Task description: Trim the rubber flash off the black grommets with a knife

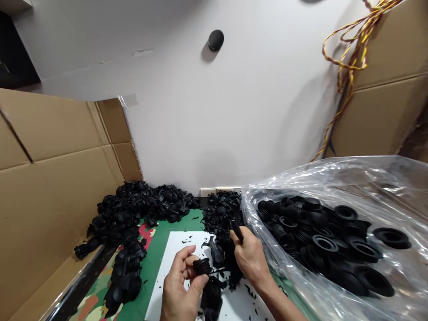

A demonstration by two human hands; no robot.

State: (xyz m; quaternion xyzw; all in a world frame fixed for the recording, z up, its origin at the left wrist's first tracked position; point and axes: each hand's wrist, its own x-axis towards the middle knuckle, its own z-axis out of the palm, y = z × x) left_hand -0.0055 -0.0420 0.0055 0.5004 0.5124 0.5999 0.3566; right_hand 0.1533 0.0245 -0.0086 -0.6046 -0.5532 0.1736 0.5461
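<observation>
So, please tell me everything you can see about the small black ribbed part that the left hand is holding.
The small black ribbed rubber part looks like a short bellows: round, with stacked ridges along its body, matte and flexible-looking. It lies sideways, pinched between the thumb and fingers of the left hand, above the white sheet. A thin black sliver sticks out from its right side toward the right hand, which grips a dark tool handle. Its inner opening is hidden.

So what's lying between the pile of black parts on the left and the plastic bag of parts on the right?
In the head view: a white sheet strewn with black trimmings, and both hands over it.
</observation>
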